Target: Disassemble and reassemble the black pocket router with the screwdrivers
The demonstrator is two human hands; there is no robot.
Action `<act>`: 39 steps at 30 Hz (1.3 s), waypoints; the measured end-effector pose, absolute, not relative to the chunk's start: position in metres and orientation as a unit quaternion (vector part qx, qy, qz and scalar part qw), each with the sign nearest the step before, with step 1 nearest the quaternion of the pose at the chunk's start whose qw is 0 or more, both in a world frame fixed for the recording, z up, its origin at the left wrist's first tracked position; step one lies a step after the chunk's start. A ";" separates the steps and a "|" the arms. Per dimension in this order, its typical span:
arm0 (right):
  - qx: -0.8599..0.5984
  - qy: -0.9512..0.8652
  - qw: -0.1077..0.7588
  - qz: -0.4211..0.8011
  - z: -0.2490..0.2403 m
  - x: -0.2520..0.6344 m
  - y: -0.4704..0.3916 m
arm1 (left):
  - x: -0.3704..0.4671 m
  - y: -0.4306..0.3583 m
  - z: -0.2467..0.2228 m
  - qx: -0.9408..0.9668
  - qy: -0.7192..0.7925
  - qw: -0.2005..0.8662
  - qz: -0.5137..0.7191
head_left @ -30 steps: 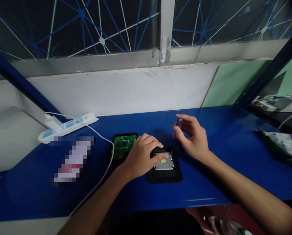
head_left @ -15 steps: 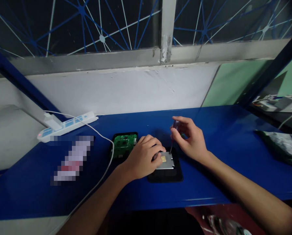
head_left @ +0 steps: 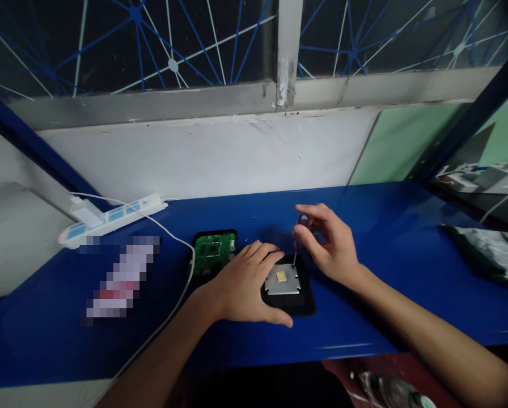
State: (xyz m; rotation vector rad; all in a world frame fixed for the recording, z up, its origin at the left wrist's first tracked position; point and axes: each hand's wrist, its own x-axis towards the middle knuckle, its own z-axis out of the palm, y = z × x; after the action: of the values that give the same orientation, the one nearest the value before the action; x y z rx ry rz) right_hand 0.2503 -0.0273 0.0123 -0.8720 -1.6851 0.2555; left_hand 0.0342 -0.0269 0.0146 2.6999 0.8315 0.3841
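Note:
A black plastic casing half (head_left: pixel 307 301) lies on the blue table, holding a silver metal plate (head_left: pixel 271 287) with a small yellowish square pad (head_left: pixel 281 276) on it. My left hand (head_left: pixel 242 281) spans the casing's left side, fingers along its far edge and thumb along its near edge, gripping it. In my right hand (head_left: pixel 333 241) is a small screwdriver (head_left: pixel 304 220) with a translucent purplish handle. Its shaft points down, the tip at the plate's far right corner. Left of these, a green circuit board (head_left: pixel 211 254) sits in another black casing half, partly behind my left hand.
A white power strip (head_left: pixel 122 215) with a plugged-in adapter stands at the back left. Its white cable (head_left: pixel 173 231) loops across the table beside the circuit board. A blurred-out flat object (head_left: pixel 124 277) lies at left, a silvery bag (head_left: pixel 487 252) at right.
My left thumb has moved off the metal plate to the casing's near edge, and that hand has spread, uncovering the pad. The screwdriver stays at the same corner. The view has shifted slightly.

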 end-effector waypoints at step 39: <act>-0.383 -0.736 0.551 0.087 0.015 0.250 -0.028 | 0.034 -0.025 0.006 0.939 0.296 0.141 0.098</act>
State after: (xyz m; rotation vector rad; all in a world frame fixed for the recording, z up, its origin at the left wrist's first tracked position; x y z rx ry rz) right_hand 0.2501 -0.0277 0.0154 -0.9065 -1.7419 0.2064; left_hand 0.0338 -0.0248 0.0059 2.7126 0.8558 0.2827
